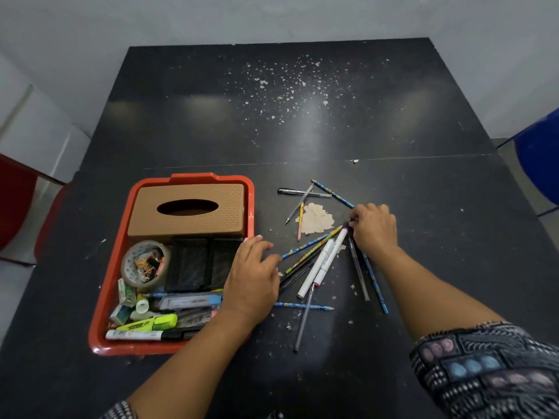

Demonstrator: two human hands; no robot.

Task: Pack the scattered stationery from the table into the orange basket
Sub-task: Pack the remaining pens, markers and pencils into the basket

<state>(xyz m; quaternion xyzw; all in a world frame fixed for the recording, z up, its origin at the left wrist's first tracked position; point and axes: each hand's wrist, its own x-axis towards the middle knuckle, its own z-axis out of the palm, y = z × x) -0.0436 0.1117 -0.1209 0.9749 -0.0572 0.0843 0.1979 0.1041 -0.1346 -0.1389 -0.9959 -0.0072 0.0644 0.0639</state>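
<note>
- An orange rectangular plastic basket (251, 189) is set on the left part of a black, scuffed table top (302, 116).
- A tan woven-pattern tissue box (187, 207) fills the basket's far half; a black mesh organiser (196, 261), a roll of clear tape (145, 264) holding binder clips, a yellow highlighter (151, 323) and a white marker (133, 334) are seen in its near half.
- The left hand (254, 276) is laid at the basket's right edge, fingers loosely bent; whether anything is held under it cannot be told.
- The right hand (373, 226) is curled, its fingertips pinching at the dark cap end of a white marker with a pink tip (329, 258).
- Loose blue patterned pencils (375, 285), grey pens (302, 322) and a second white marker (314, 269) are fanned on the table between the hands.
- A black pen (302, 192) and a short yellow pencil (300, 220) lie farther back, beside a patch of torn brown surface (317, 220).
</note>
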